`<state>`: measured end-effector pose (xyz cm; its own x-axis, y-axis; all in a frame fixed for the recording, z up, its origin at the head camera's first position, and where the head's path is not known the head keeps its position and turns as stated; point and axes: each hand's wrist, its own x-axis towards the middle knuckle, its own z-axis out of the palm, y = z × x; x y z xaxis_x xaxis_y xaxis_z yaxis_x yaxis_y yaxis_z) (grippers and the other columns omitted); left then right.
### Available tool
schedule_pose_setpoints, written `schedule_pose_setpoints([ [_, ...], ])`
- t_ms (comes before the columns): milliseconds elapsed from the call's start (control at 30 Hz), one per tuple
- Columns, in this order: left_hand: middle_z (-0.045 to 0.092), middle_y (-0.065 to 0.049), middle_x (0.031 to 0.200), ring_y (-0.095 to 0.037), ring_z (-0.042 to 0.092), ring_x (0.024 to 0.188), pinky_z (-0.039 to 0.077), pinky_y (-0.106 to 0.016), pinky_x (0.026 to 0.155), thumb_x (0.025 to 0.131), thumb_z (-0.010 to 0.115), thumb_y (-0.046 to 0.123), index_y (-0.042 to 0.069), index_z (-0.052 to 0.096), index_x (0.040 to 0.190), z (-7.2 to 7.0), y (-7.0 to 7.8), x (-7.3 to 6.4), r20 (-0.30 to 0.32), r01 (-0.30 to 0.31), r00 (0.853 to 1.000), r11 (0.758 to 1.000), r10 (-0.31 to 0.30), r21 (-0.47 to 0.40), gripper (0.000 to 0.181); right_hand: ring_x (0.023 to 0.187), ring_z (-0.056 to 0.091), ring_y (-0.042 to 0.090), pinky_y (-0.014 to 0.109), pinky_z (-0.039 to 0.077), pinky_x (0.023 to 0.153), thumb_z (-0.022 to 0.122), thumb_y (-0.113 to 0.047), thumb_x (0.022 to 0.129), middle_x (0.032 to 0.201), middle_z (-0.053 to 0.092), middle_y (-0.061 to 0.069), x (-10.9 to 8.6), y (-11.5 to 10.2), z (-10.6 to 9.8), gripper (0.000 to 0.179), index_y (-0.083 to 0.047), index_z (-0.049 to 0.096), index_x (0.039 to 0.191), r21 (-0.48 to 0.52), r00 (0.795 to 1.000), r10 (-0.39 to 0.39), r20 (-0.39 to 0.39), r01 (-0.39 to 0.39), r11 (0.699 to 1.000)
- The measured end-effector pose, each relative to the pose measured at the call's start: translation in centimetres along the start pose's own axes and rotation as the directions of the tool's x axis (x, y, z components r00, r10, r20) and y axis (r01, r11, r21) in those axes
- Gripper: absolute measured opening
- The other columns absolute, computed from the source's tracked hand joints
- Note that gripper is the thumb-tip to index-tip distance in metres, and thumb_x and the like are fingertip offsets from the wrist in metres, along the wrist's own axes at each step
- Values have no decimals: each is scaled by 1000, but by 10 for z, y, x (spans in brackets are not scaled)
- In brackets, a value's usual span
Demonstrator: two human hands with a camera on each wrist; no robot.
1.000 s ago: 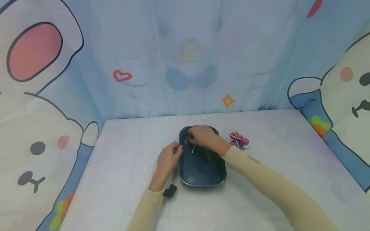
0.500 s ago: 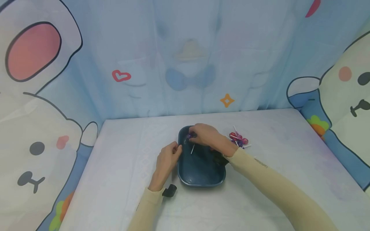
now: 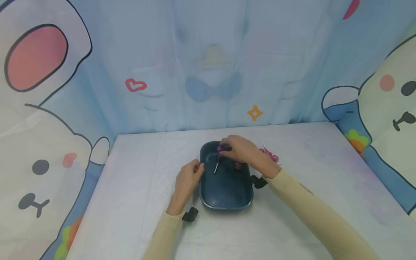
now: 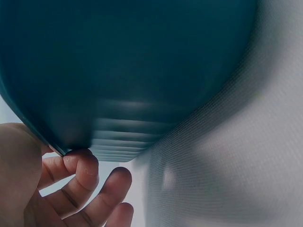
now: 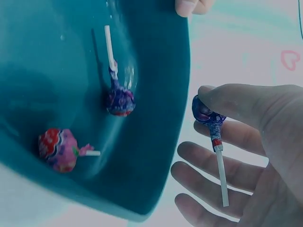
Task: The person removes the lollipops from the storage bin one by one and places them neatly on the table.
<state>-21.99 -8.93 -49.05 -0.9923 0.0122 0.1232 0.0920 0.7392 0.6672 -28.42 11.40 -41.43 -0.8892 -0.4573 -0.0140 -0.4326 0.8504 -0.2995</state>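
Lollipop (image 5: 210, 116), purple-wrapped, sits at the tips of the right hand (image 3: 239, 150), its round head pinched between thumb and forefinger; the other three fingers are spread apart, and its white stick runs away from the pinch, across them in the right wrist view; seen from the head, the sweet is over the far part of the blue tray (image 3: 227, 193); the wrist view shows it outside the tray's edge, so I judge it raised above the rim; a second purple lollipop (image 5: 120, 100) lies inside, close to it in the head view, stick toward the tray's near end; a pink-and-red lollipop (image 5: 59, 149) lies inside too, apart from that one; the left hand (image 3: 189, 177) is at the tray's left side, thumb and forefinger pinching the rim, remaining fingers loosely bent; the right hand is the nearer to the loose pile (image 3: 269, 154) on the counter (image 3: 146, 180), right of the tray and partly hidden behind the right wrist.
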Motion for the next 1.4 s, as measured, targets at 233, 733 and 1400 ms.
schedule_pose_setpoints([
  [233, 49, 4, 60, -10, 44, 51, 34, -24, 45, 92, 48, 39, 19, 51, 75, 0, 0, 0, 0, 2, 1000, 1000, -2, -6, 26, 101, 58, 20, 42, 45, 88, 64, -35, 84, 107, 63, 3, -12, 14, -7, 32, -16, 63, 110, 30, 999, -25, -42, 26, 999],
  [733, 50, 3, 63, -10, 45, 52, 34, -24, 45, 92, 48, 39, 18, 51, 76, 0, 1, -1, 10, 9, 1000, 1000, -8, -16, 26, 108, 57, 26, 46, 43, 90, 61, -35, 87, 115, 61, 8, -55, 48, -12, 41, -11, 58, 119, 124, 995, 80, -59, -72, 990],
  [1400, 50, 3, 63, -10, 45, 52, 34, -24, 45, 92, 48, 38, 18, 51, 76, -2, 2, -2, 2, -3, 1000, 1000, 3, -15, 26, 109, 56, 32, 51, 42, 90, 63, -37, 85, 116, 61, 13, -97, 90, 15, 46, -9, 57, 121, 207, 974, 219, -56, -203, 957],
])
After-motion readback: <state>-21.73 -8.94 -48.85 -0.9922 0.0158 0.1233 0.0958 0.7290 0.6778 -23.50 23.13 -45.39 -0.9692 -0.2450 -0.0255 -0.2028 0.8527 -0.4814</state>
